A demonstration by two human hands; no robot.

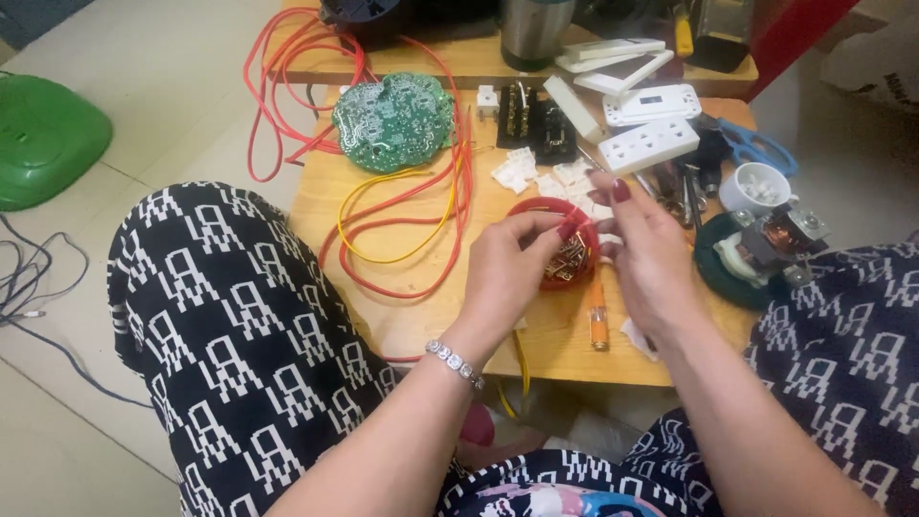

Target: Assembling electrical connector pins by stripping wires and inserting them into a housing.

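A small white plastic piece [601,222] sits pinched between the fingertips of both hands, just above the far rim of a round red bowl [532,208] on the wooden bench [402,316]. The piece is mostly covered by fingers, so its shape, its long axis and which way it points cannot be made out. The left hand [504,278] has thumb and forefinger closed together near it; the right hand [643,251] curls around from the other side, fingers bent, red nails showing. Whether each hand truly grips it or only touches is hard to tell. The bowl holds brass-coloured metal parts [569,260], half hidden behind the left hand. Just beside the bowl lies an orange-handled screwdriver [598,318], its long axis running toward the person. More white plastic bits [536,172] lie beyond the bowl, with white socket strips [648,144] further off. Red and yellow wires [402,225] loop to the left, near a green circuit board [392,120].
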